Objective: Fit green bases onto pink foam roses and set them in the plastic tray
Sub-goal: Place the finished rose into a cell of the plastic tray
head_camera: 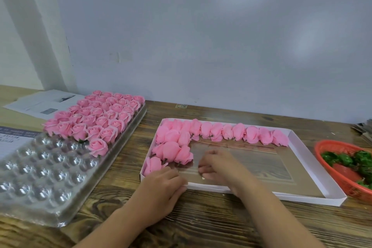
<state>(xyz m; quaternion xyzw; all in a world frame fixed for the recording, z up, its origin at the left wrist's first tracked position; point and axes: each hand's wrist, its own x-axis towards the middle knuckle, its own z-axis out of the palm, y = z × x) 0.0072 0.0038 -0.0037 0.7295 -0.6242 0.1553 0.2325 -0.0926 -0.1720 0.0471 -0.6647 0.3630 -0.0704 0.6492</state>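
Nearest, the left hand (161, 189) rests on the near rim of the white box (314, 167), fingers curled; whether it holds anything I cannot tell. Just at its two o'clock the right hand (216, 165) lies inside the box, blurred, grip unclear. Loose roses (173, 147) lie on their sides at the hands' eleven o'clock, closest to the left hand. Green bases (346, 159) sit in the orange basket (322, 153) at three o'clock, nearer the right hand. The half-filled plastic tray (40, 171) lies at nine o'clock. Papers (40, 102) beyond carry unreadable print.

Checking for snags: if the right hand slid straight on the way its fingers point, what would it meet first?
Probably the nearest pink rose lying in the white box; the right hand points left toward it, though depth is unclear.
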